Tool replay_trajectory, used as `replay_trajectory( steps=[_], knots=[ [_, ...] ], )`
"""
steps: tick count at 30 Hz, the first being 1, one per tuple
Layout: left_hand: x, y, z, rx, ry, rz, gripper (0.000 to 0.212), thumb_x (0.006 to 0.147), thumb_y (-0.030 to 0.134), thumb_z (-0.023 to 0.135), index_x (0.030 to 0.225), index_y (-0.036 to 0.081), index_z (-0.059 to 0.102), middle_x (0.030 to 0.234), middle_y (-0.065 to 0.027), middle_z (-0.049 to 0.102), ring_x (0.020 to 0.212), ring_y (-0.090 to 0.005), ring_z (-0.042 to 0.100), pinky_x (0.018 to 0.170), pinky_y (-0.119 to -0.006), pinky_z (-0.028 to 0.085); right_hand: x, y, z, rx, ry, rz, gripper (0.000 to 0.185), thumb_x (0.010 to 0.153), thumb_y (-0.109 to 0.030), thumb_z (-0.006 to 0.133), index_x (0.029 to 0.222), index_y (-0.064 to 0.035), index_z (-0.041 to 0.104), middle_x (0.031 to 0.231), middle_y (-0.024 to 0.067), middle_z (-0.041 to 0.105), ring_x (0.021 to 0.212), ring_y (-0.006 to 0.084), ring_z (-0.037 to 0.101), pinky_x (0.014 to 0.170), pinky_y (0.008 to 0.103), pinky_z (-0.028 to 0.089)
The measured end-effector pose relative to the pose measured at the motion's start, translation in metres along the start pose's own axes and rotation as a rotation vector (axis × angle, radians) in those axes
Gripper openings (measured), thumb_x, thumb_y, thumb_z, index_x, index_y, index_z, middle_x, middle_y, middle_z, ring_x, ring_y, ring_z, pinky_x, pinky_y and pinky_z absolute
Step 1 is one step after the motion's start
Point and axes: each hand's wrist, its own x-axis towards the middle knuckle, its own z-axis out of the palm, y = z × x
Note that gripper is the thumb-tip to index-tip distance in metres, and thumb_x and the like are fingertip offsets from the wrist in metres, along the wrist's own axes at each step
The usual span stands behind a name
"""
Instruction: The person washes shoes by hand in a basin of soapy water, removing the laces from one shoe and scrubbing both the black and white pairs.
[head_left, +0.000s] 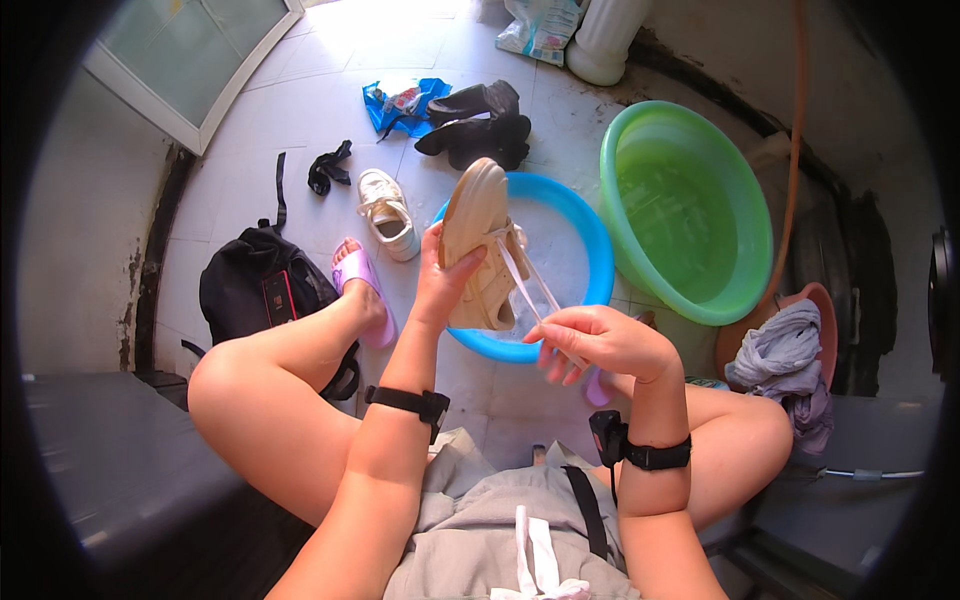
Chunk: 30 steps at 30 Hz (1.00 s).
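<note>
My left hand (448, 274) grips a cream sneaker (486, 247) by its sole, its toe pointing away from me. The sneaker is tilted on its side over a blue basin (598, 259) that holds cloudy, sudsy water. White shoelaces (534, 289) run taut from the sneaker to my right hand (592, 341), which pinches them between thumb and fingers. A second, off-white sneaker (388, 214) stands on the floor to the left of the basin, its laces on. Part of the blue basin is hidden behind the held sneaker and my hands.
A large green tub (682, 210) of water stands right of the basin. Clothes (780, 352) hang over a reddish tub. Black shoes (480, 127) and a blue plastic bag (405, 105) lie beyond the basin. A black backpack (251, 274) is on the left.
</note>
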Motion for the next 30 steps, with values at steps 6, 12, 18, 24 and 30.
replay_trajectory(
  steps=[6, 12, 18, 24, 30],
  knots=[
    [-0.011, 0.008, 0.004, -0.059, -0.153, 0.045, 0.062, 0.073, 0.005, 0.068, 0.125, 0.009, 0.035, 0.114, -0.0067, 0.049, 0.107, -0.0180, 0.048, 0.089, -0.032, 0.042, 0.043, 0.034, -0.001, -0.127, 0.796, -0.286, 0.017, 0.085, -0.016, 0.059, 0.089, 0.0003, 0.058, 0.095, 0.0101, 0.055, 0.063, 0.0142, 0.060, 0.061, 0.0270, 0.053],
    [-0.016, 0.012, 0.021, 0.018, -0.242, 0.107, 0.064, 0.070, 0.000, 0.070, 0.122, 0.012, 0.036, 0.114, -0.0063, 0.049, 0.108, -0.0185, 0.047, 0.087, -0.032, 0.044, 0.048, 0.035, 0.008, -0.552, 0.857, -0.324, 0.016, 0.079, -0.014, 0.062, 0.084, -0.0016, 0.055, 0.083, 0.0115, 0.059, 0.063, 0.0230, 0.060, 0.055, 0.0325, 0.048],
    [-0.008, -0.002, 0.021, 0.114, -0.241, 0.152, 0.058, 0.071, 0.001, 0.070, 0.118, 0.012, 0.037, 0.105, -0.0087, 0.052, 0.098, -0.0185, 0.052, 0.084, -0.032, 0.044, 0.045, 0.045, -0.004, -0.897, 0.880, -0.391, 0.008, 0.077, -0.009, 0.059, 0.077, -0.0028, 0.053, 0.076, 0.0138, 0.058, 0.070, 0.0322, 0.056, 0.060, 0.0388, 0.046],
    [0.007, -0.002, -0.007, 0.077, 0.316, 0.066, 0.064, 0.077, 0.024, 0.068, 0.123, 0.004, 0.029, 0.113, -0.0100, 0.048, 0.100, -0.0191, 0.049, 0.085, -0.031, 0.041, 0.005, 0.010, -0.017, -0.664, 0.658, -0.310, 0.009, 0.079, -0.010, 0.058, 0.078, -0.0016, 0.057, 0.078, 0.0140, 0.059, 0.074, 0.0307, 0.056, 0.066, 0.0380, 0.044],
    [0.019, 0.004, -0.021, 0.166, 0.335, 0.154, 0.064, 0.076, 0.025, 0.068, 0.124, 0.006, 0.030, 0.115, -0.0102, 0.044, 0.103, -0.0199, 0.046, 0.088, -0.033, 0.038, -0.032, -0.005, -0.040, -0.635, 0.542, -0.173, 0.010, 0.078, -0.010, 0.060, 0.078, -0.0001, 0.060, 0.073, 0.0126, 0.057, 0.066, 0.0248, 0.055, 0.061, 0.0338, 0.044]
  ],
)
